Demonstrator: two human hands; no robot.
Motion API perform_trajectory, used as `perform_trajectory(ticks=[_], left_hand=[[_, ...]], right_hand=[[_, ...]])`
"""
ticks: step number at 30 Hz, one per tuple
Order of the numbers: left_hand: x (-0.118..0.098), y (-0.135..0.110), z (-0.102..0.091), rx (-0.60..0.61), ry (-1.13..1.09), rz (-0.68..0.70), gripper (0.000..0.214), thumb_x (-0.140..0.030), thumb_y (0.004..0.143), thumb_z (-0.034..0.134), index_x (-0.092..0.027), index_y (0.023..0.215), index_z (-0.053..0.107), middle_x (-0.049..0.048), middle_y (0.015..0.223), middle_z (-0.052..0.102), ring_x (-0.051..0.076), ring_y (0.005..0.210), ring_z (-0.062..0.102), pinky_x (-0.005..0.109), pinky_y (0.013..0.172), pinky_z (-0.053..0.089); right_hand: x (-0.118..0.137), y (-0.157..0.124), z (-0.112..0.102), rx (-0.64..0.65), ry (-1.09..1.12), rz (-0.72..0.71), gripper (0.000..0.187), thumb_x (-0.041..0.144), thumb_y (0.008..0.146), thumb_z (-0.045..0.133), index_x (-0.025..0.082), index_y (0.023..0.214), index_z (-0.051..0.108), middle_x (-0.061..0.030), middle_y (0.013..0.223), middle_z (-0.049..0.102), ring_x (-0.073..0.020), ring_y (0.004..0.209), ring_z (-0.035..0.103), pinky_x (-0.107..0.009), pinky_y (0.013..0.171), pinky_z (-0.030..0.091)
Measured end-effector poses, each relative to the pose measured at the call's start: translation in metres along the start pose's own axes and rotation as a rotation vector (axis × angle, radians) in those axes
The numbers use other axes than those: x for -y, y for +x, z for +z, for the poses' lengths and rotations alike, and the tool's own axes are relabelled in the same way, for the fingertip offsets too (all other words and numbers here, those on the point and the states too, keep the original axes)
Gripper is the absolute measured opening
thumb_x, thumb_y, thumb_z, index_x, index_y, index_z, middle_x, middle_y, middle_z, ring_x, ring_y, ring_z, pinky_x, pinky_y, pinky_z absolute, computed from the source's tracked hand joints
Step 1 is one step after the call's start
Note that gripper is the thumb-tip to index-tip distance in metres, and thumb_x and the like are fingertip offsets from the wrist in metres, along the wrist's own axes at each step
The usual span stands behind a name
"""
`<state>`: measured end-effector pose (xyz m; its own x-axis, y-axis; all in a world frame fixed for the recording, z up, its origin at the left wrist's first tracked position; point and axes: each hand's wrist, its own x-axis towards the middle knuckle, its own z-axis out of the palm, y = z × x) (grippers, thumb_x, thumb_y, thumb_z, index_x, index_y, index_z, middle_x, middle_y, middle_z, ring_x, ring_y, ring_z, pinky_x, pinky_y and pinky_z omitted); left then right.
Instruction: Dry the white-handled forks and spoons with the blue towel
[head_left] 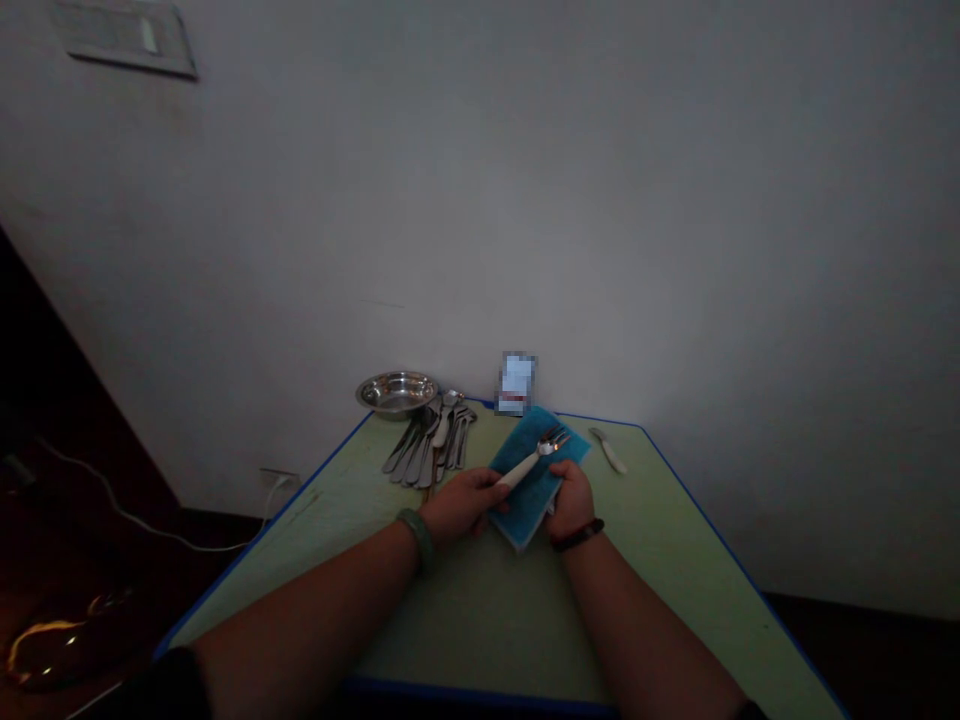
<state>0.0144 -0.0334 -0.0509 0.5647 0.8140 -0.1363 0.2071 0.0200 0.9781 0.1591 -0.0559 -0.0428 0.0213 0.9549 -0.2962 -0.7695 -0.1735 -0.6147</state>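
My left hand grips the white handle of a fork, whose metal tines point up and to the right. The fork's head lies over a folded blue cloth. My right hand is closed on the cloth's right side, just below the tines. The cloth's lower part hangs at a slant above the pale green table. A jade-like bangle circles my left wrist, and a dark band circles my right wrist.
A steel bowl and a heap of metal cutlery stand at the table's far left. A white-handled knife lies far right. A pixelated object stands behind the far edge. A white cable runs from a wall socket.
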Motion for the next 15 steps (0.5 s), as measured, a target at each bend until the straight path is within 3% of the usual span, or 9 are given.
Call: perform_trajectory(ticks=[6, 15], left_hand=[[0.0039, 0.0007, -0.004, -0.013, 0.093, 0.058, 0.037, -0.049, 0.069, 0.044, -0.015, 0.084, 0.05, 0.0005, 0.074, 0.06, 0.003, 0.032, 0.04, 0.017, 0.031, 0.026], [0.0087, 0.0056, -0.0045, 0.033, 0.116, 0.068, 0.035, -0.048, 0.072, 0.041, -0.016, 0.086, 0.047, 0.0005, 0.074, 0.059, 0.003, 0.031, 0.039, 0.017, 0.029, 0.026]], right_hand=[[-0.0003, -0.0003, -0.0004, 0.028, -0.019, -0.022, 0.027, 0.021, 0.057, 0.037, 0.014, 0.073, 0.057, -0.005, 0.056, 0.063, -0.0192, 0.053, 0.058, -0.033, 0.049, 0.047], [0.0003, 0.0007, -0.0015, -0.006, -0.018, -0.024, 0.026, 0.021, 0.057, 0.036, 0.014, 0.071, 0.057, -0.004, 0.053, 0.061, -0.0184, 0.051, 0.057, -0.032, 0.049, 0.047]])
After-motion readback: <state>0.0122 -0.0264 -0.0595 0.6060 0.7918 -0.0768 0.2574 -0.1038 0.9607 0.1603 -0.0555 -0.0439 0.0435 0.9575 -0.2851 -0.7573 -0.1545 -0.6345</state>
